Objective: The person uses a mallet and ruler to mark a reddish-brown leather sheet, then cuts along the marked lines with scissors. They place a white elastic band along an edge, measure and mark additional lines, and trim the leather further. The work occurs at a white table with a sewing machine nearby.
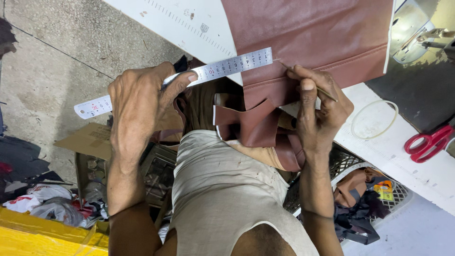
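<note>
Surface: You worked at a white worktable (pixel 379 156) with a printed measuring scale along its edge, above a speckled grey concrete floor (pixel 57 57).
Room: A yellow bin edge (pixel 33 234) sat at the lower left, with crumpled cloth and cardboard scraps (pixel 85 140) on the floor beside it.
Around: Red-handled scissors (pixel 429 142) lay on the table near the right edge; a thin pale ring (pixel 374 119) lay between them and your right hand. A wire mesh basket (pixel 374 199) of dark straps and scraps stood under the table edge.
In the way: Loose strips of the same brown material (pixel 256 123) hung over the table edge between your hands, above your lap.
Leather: The reddish-brown leather sheet (pixel 313 38) lay flat on the table, its lower edge just ahead of both hands.
Left hand: Your left hand (pixel 142 104) was pinched on the long steel ruler (pixel 227 66), thumb pressing it against the leather's edge.
Right hand: Your right hand (pixel 317 109) was closed round a thin pencil-like marking tool (pixel 327 92), whose tip touched the leather just beside the ruler's end.
</note>
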